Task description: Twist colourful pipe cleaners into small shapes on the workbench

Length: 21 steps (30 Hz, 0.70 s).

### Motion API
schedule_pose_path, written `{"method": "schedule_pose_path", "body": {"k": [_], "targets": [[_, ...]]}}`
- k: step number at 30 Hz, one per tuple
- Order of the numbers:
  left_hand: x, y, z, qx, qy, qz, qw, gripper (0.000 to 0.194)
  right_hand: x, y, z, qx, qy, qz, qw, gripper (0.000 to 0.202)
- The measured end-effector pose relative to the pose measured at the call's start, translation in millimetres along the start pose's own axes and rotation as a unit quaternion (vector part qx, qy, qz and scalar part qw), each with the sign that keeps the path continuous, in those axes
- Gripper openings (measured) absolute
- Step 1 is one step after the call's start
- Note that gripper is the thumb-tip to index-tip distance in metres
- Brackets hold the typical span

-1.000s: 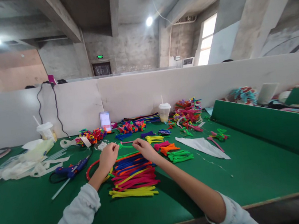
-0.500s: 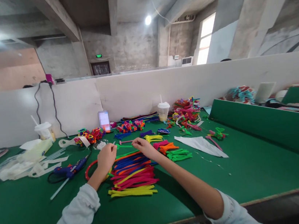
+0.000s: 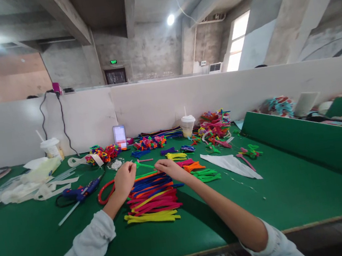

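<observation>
Between my hands stretches a green pipe cleaner (image 3: pixel 146 165), bent into a small shape near its left end. My left hand (image 3: pixel 126 178) is closed, pinching that left end. The fingertips of my right hand (image 3: pixel 170 170) pinch the other end. Just below lie rows of loose pipe cleaners (image 3: pixel 154 195) in blue, orange, pink and yellow. Red-handled scissors (image 3: pixel 103 195) lie left of the rows, partly behind my left wrist. Right of my right hand are small bundles of folded pipe cleaners, among them a green bundle (image 3: pixel 207 175) and a yellow bundle (image 3: pixel 176 156).
A blue glue gun (image 3: pixel 81 192) lies at left, near clear plastic wrapping (image 3: pixel 21 185). Lidded cups (image 3: pixel 188 125) and a phone (image 3: pixel 120 136) stand at the back by the partition. White paper (image 3: pixel 229 165) lies at right, before a low green divider (image 3: pixel 305 139).
My right hand has shifted slightly right and down, and the green pipe cleaner now slants down to the right. The view has tilted a little.
</observation>
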<state>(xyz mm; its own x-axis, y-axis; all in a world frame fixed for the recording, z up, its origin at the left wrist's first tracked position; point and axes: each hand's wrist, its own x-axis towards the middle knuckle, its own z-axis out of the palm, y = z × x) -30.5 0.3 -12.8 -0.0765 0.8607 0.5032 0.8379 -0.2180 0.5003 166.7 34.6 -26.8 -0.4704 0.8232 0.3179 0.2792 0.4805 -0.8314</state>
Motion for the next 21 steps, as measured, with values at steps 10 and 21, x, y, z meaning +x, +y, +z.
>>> {"method": "schedule_pose_path", "body": {"k": [10, 21], "targets": [[-11, 9, 0.1, 0.031, -0.021, 0.163, 0.986, 0.024, -41, -18, -64, -0.183, 0.049, 0.013, 0.982, 0.022], [-9, 2, 3.4, 0.051, -0.03, 0.162, 0.985, 0.022, -117, 55, -162, -0.292, -0.041, 0.119, 0.948, 0.033]]}}
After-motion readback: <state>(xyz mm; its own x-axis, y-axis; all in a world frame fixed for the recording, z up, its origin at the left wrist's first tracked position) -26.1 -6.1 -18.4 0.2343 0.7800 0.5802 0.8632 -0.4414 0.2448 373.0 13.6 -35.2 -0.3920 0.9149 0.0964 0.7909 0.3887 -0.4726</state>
